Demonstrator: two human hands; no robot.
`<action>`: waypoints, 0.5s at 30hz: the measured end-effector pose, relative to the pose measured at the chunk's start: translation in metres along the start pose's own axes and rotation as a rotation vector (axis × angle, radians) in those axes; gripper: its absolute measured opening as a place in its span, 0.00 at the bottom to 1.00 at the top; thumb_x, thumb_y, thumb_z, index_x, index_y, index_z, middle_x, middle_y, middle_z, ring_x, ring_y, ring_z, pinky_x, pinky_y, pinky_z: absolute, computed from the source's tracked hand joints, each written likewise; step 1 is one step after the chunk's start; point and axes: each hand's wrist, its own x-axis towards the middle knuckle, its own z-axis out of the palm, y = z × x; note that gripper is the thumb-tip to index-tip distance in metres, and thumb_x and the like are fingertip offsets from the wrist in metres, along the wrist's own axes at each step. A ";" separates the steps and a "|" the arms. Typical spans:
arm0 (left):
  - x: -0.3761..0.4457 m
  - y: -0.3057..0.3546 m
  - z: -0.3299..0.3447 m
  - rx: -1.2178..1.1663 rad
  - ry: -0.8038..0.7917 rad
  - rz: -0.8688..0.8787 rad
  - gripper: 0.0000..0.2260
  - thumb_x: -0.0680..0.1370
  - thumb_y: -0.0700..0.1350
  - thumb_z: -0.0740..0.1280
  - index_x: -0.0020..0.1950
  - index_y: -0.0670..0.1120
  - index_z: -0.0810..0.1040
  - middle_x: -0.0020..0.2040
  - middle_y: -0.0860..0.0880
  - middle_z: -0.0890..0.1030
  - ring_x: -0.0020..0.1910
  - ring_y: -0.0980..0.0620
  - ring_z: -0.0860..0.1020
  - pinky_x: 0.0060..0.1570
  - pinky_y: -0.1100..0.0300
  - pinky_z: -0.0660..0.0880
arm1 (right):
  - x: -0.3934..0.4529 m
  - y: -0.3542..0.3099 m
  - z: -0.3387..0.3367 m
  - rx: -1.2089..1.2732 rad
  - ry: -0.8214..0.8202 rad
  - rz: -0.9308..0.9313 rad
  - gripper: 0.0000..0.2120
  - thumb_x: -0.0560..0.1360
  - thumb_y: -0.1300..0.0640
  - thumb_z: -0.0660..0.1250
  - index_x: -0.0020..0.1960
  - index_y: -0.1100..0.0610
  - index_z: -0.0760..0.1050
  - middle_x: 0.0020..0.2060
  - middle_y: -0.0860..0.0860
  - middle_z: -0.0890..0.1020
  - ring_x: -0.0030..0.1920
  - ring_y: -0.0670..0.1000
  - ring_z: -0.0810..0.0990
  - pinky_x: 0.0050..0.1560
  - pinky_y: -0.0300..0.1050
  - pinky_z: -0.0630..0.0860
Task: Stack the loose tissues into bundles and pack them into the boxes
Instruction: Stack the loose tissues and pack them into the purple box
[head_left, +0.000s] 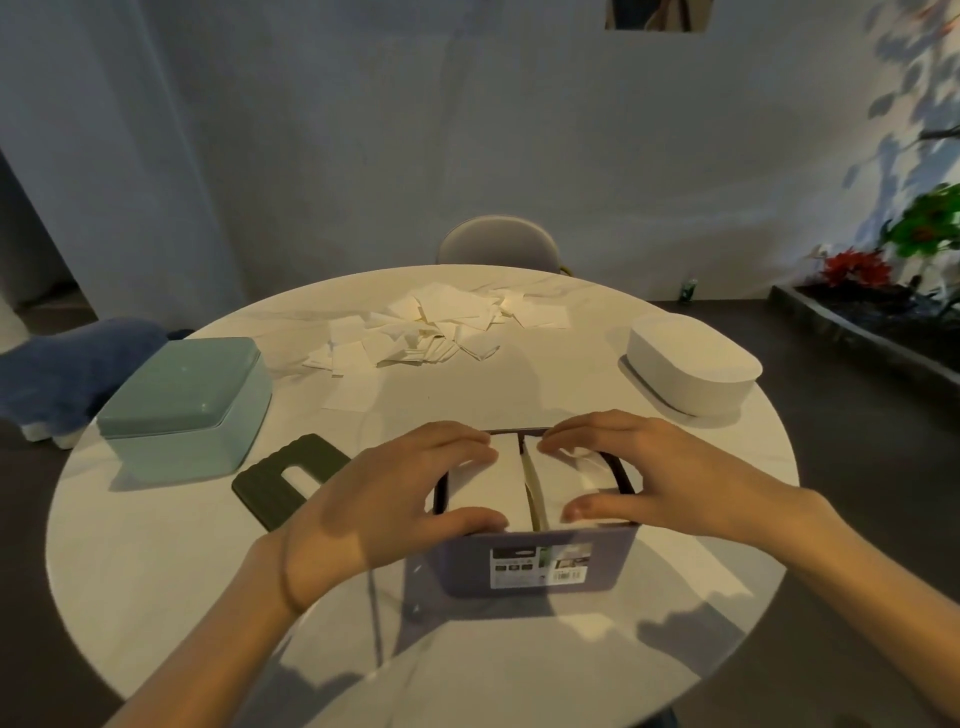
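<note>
We see two white tissue bundles (511, 480) upright in the near purple box (535, 564); loose tissues (431, 327) lie scattered far across.

Open box (535, 569) mouth blocked by left hand (395, 499), right hand (670, 478). Dark lid (280, 480) just left. Bare worktop (519, 384) between box and loose tissues (431, 332).

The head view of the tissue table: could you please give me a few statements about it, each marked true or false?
1. Both hands are on tissue bundles in the purple box. True: left hand, right hand, bundles.
2. The dark green lid sits on the purple box. False: it lies on the table, left of the box.
3. Loose tissues lie at the table's far side. True.
4. The teal box is open. False: its lid is on.
</note>
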 end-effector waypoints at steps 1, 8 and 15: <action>0.000 0.001 0.000 0.010 0.005 -0.012 0.35 0.71 0.74 0.58 0.76 0.62 0.69 0.76 0.65 0.67 0.73 0.65 0.64 0.60 0.77 0.58 | 0.001 0.001 0.000 0.003 -0.001 0.001 0.29 0.73 0.29 0.66 0.71 0.37 0.72 0.70 0.32 0.72 0.69 0.36 0.70 0.67 0.31 0.70; 0.003 -0.005 0.006 -0.018 0.046 -0.009 0.34 0.71 0.77 0.57 0.71 0.62 0.73 0.71 0.67 0.72 0.71 0.63 0.63 0.66 0.63 0.64 | 0.008 0.001 -0.004 0.001 -0.017 0.016 0.28 0.71 0.30 0.67 0.68 0.36 0.73 0.68 0.32 0.73 0.66 0.36 0.71 0.63 0.27 0.69; 0.010 -0.050 0.008 -0.282 0.284 -0.180 0.16 0.78 0.67 0.65 0.59 0.60 0.78 0.59 0.63 0.78 0.58 0.63 0.76 0.58 0.67 0.73 | 0.023 0.007 -0.021 0.131 0.184 -0.001 0.21 0.71 0.31 0.68 0.59 0.40 0.81 0.56 0.33 0.82 0.56 0.39 0.80 0.56 0.36 0.79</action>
